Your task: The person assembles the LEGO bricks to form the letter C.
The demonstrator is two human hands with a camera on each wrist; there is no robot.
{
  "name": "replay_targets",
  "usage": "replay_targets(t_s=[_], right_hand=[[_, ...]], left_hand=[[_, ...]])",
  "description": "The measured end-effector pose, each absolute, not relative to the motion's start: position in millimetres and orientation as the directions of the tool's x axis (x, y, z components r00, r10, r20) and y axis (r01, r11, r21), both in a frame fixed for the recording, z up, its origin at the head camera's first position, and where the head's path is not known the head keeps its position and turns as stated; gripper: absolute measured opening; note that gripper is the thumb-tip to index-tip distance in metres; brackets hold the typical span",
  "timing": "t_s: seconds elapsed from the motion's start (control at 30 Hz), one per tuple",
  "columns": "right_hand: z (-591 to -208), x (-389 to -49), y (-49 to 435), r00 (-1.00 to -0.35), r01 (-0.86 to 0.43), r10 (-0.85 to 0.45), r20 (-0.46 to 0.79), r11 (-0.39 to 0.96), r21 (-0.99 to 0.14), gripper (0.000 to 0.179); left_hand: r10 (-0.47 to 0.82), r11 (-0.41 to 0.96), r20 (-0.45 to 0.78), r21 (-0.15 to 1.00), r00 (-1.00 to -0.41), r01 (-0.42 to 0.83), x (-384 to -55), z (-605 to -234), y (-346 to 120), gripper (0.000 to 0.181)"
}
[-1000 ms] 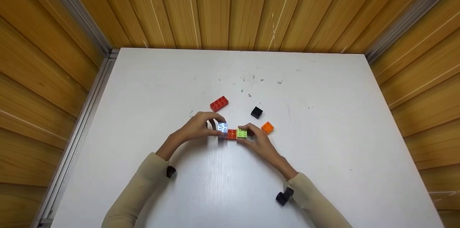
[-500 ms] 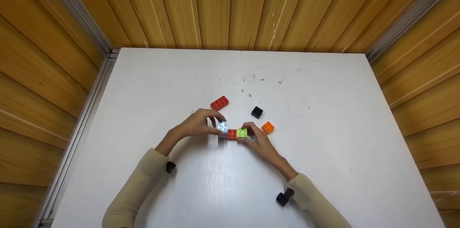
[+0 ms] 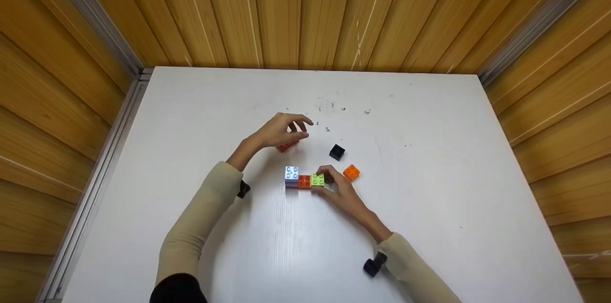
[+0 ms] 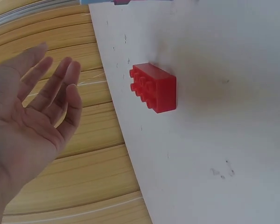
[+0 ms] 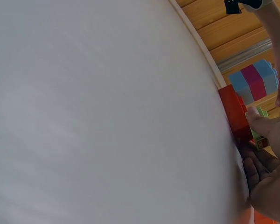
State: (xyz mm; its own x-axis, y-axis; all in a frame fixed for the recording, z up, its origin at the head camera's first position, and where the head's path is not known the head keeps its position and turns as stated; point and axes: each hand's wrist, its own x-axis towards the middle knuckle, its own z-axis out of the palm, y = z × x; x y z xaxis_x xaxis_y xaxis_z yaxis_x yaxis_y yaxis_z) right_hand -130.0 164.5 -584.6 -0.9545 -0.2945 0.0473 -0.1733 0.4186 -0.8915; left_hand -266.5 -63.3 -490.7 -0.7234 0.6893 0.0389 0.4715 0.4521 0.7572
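My right hand pinches a lime green toy building brick at one end of a red brick. The other end carries a stack of two light blue layers with a magenta one between them. Farther back, my left hand reaches over a loose red eight-stud brick, covering part of it in the head view. Its fingers are loosely bent and hold nothing. In the left wrist view this loose brick lies apart from the hand, studs facing the wall side.
A black brick and an orange four-stud brick lie beyond and beside my right hand. The white table meets wood-plank walls at the back and sides.
My left hand has let go of the blue and magenta stack and moved back over the loose red brick. My right hand keeps its pinch on the green brick.
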Motion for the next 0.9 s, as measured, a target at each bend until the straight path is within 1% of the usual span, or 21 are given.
replay_targets(t_s=[0.33,0.47,0.57,0.73,0.8,0.9], right_hand=[[-584.1,-129.5,164.9,-0.957,-0.141,-0.290,0.009,0.436,-0.889,0.043],[-585.8,-129.6,163.7,-0.956,-0.137,-0.292,0.010,0.420,-0.897,0.044],[-586.6,-128.5,162.0,-0.960,-0.138,-0.281,0.018,0.414,-0.900,0.045],[-573.5,-124.3,157.0,-0.964,-0.122,-0.266,0.006,0.421,-0.899,0.044],[-573.0,-123.8,157.1,-0.963,-0.127,-0.268,0.011,0.416,-0.900,0.044],[-583.1,-127.0,159.4,-0.963,-0.140,-0.268,0.022,0.430,-0.892,0.045]], left_hand=[[0.806,0.486,-0.127,0.700,-0.579,0.523,-274.8,-500.4,-24.4,0.049],[0.807,0.533,-0.241,0.690,-0.539,0.490,-274.7,-506.6,-17.5,0.050],[0.805,0.561,-0.304,0.668,-0.510,0.488,-274.6,-512.2,-14.3,0.052],[0.830,0.547,-0.311,0.620,-0.463,0.563,-275.7,-519.8,-8.2,0.056],[0.847,0.521,-0.280,0.610,-0.453,0.597,-278.5,-527.0,-7.6,0.056],[0.851,0.512,-0.259,0.603,-0.457,0.612,-278.2,-528.5,-9.6,0.052]])
